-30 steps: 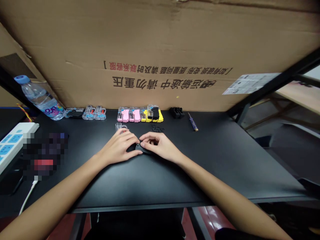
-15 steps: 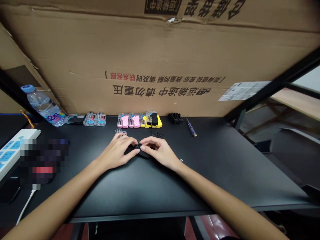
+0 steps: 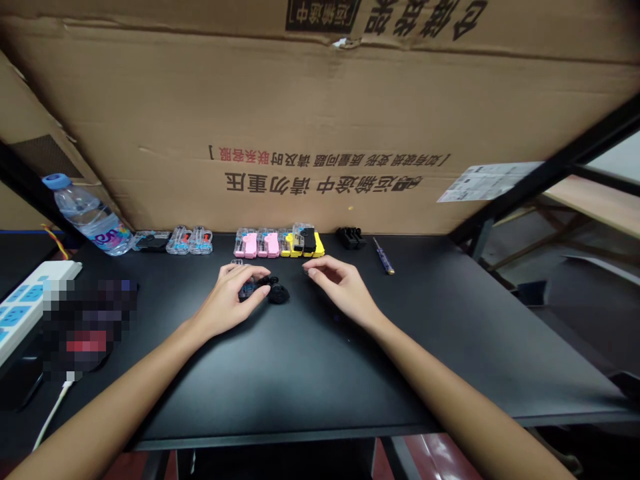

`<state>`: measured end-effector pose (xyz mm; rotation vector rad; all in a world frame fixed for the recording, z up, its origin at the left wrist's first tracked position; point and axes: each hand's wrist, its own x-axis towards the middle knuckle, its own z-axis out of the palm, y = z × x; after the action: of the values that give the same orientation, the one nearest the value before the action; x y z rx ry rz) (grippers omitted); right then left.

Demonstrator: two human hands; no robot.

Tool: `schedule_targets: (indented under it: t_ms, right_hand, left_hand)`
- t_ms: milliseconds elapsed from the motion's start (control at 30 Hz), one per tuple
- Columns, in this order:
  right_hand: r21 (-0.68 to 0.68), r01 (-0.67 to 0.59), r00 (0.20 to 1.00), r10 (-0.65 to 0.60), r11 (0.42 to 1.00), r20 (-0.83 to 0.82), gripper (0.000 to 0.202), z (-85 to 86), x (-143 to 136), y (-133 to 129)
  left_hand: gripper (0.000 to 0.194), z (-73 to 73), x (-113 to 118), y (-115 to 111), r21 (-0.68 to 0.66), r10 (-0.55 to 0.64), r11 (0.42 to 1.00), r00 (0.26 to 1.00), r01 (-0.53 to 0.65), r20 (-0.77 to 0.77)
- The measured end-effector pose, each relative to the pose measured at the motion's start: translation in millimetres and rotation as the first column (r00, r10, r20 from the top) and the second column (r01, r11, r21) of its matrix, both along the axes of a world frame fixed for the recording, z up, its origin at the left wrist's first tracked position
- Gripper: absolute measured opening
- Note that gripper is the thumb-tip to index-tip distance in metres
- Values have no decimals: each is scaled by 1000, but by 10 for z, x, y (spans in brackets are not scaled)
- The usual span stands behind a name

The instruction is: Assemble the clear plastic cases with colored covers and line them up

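Note:
My left hand point(image 3: 235, 297) has its thumb and fingers closed on a small black part point(image 3: 278, 292) with round, wheel-like pieces, over the black table. A clear piece shows under its fingers, partly hidden. My right hand point(image 3: 337, 287) is to the right, apart from the black part, its thumb and fingertips pinched near where several small black rings lay. Whatever the right fingertips hold is too small to make out.
Along the cardboard stand clear cases point(image 3: 201, 240), pink pieces point(image 3: 269, 243), yellow pieces point(image 3: 318, 245) and black parts point(image 3: 350, 237). A screwdriver point(image 3: 384, 257) lies right. At left are a bottle point(image 3: 95, 217) and a power strip point(image 3: 33, 300).
My right hand has moved right and slightly up, away from the black part. That part is now held by the left hand alone, with its wheel-like pieces showing. The small rings are hidden or gone from view.

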<state>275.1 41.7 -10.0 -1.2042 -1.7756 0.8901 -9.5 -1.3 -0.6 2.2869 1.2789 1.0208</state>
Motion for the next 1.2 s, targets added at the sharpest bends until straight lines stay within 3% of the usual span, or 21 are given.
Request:
schedule_targets:
  t_ms: [167,267,433,600,733,833,1000,1200]
  right_hand:
    - [273,-9,970,-58,962,236,21,13,191,148]
    - [303,-70,924,-52,950,378,20,-1,242,181]
    - [312,-131,852,-54,941,521,21,-18,270,169]
    - [263,-133,791,-58,956,609,17,20,269,138]
    - [227,-141,755,-44,964,655,17,23,258,119]
    - [213,-165,774,-7,963,633,15,30,243,95]
    - [147,-274,785,133,950,606,20,63,234,58]
    - [162,-286,813,150,944,563,26,61,291,91]
  left_hand:
    - [22,62,-53,-5,243,-80,963,985,115,-151]
    - [20,45,-56,3,312,-154,917,943,248,-295]
    - [19,-8,21,-4,309,-239,862,860,402,-451]
    - [28,50,37,-26,253,-211,914,904,318,-372]
    - [53,42,5,9,155,-128,968,920,197,-369]
    - [67,-4,-4,36,101,-123,980,919,173,-375]
    - [65,-54,22,35,54,-162,980,919,193,-360]
    - [62,-31,49,18,45,-138,986,940,160,-312]
